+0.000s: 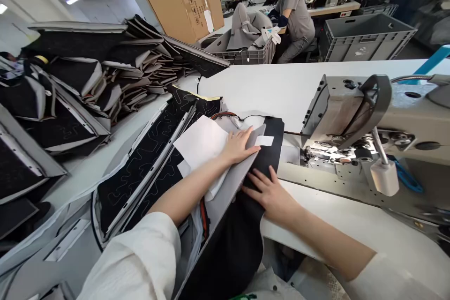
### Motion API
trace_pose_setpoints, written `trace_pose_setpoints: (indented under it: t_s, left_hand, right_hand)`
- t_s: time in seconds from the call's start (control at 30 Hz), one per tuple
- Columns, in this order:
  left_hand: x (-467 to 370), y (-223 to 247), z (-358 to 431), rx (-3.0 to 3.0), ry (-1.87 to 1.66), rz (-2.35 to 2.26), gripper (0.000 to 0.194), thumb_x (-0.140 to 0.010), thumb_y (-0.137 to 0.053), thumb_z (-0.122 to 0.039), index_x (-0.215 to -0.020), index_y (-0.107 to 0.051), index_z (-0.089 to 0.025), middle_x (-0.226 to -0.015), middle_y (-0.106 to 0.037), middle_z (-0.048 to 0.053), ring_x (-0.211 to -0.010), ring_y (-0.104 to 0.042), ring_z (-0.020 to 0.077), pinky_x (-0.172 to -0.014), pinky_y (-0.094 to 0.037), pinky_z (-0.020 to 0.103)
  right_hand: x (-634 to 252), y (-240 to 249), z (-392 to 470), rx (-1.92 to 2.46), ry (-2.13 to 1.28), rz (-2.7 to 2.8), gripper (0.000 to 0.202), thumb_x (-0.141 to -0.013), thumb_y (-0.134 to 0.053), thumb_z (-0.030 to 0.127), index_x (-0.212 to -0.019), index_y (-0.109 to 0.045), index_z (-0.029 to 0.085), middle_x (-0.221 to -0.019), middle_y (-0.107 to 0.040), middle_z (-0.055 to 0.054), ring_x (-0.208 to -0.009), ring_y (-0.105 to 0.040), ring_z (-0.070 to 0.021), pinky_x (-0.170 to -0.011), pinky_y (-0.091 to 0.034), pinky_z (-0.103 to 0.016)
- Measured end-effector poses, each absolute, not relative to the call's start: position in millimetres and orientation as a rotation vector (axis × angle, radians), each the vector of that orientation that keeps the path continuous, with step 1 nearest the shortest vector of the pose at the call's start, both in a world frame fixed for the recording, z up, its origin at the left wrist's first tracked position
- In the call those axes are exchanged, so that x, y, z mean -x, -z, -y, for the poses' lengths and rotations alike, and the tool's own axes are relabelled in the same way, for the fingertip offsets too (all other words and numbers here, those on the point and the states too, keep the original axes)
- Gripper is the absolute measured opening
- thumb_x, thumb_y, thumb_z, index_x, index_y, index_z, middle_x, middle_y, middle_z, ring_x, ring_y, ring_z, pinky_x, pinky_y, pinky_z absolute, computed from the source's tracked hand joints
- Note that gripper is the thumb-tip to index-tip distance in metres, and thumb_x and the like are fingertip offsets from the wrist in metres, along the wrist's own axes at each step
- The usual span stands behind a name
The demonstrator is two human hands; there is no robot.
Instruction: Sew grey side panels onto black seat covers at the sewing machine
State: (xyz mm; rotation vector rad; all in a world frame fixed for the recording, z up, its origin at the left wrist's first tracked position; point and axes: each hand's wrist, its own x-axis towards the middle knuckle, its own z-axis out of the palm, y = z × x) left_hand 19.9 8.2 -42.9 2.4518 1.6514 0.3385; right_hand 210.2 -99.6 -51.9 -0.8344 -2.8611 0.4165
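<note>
In the head view, the white sleeve (pixel 140 255) of the left arm lies nearest, at the near left; beyond it the left hand (pixel 241 146) rests palm down, thumb and fingers spread, on the white sheet (pixel 202 138) and the far end of the grey panel (pixel 230 187); it does not appear to pinch anything.

The right hand (pixel 276 197) comes in from the near right, its fingers fanned flat on the black piece (pixel 272 159), gripping nothing; the two forearms converge at mid-scene.

The black piece lies along the right side of the grey panel, left of the sewing machine (pixel 404 103), its far end on the white table (pixel 316 199) and its near part hanging down; a white label (pixel 264 140) sits on it near the left fingertips.

The step in hand looks like smoothing and lining up the layers, apart from the needle area; the next move seems to call for level palms, matched edges and no fold in the hanging part.
</note>
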Motion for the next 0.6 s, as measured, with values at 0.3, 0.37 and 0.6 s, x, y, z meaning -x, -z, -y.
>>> trace_pose_setpoints:
  t_s: [0.3,0.37,0.6]
  left_hand:
    - [-67.5,43.4,-7.8,-2.414,-0.369,-1.681,0.067,-0.086,-0.045,-0.028,-0.146,-0.021,-0.012,-0.111,-0.061,0.015,-0.105,-0.055,0.0285,-0.091,-0.040,0.040]
    - [-67.8,46.9,-16.1,-2.323,-0.385,-1.713,0.062,-0.087,-0.034,-0.017,-0.147,-0.019,-0.013,-0.106,-0.064,0.013,-0.098,-0.059,0.0256,-0.085,-0.043,0.036]
    - [-52.9,53.0,-33.3,-2.358,-0.521,-1.520,0.051,-0.087,-0.042,-0.030,-0.136,-0.043,-0.014,-0.131,-0.052,0.011,-0.125,-0.040,0.0279,-0.107,-0.026,0.043]
  right_hand:
    - [-188.2,56.6,181.7,0.583,-0.086,2.840,0.037,-0.092,-0.037,0.020,-0.116,-0.061,0.007,-0.130,-0.052,-0.021,-0.125,-0.041,-0.0348,-0.103,-0.031,-0.062]
    - [-197.6,52.0,177.8,0.500,-0.149,2.865,0.033,-0.091,-0.040,0.019,-0.110,-0.064,0.008,-0.130,-0.052,-0.020,-0.126,-0.041,-0.0322,-0.106,-0.031,-0.058]
    - [-242.0,46.7,161.1,0.836,-0.487,2.843,0.064,-0.075,-0.059,0.020,-0.137,-0.043,0.021,-0.144,-0.038,-0.014,-0.135,-0.028,-0.0325,-0.107,-0.009,-0.067]
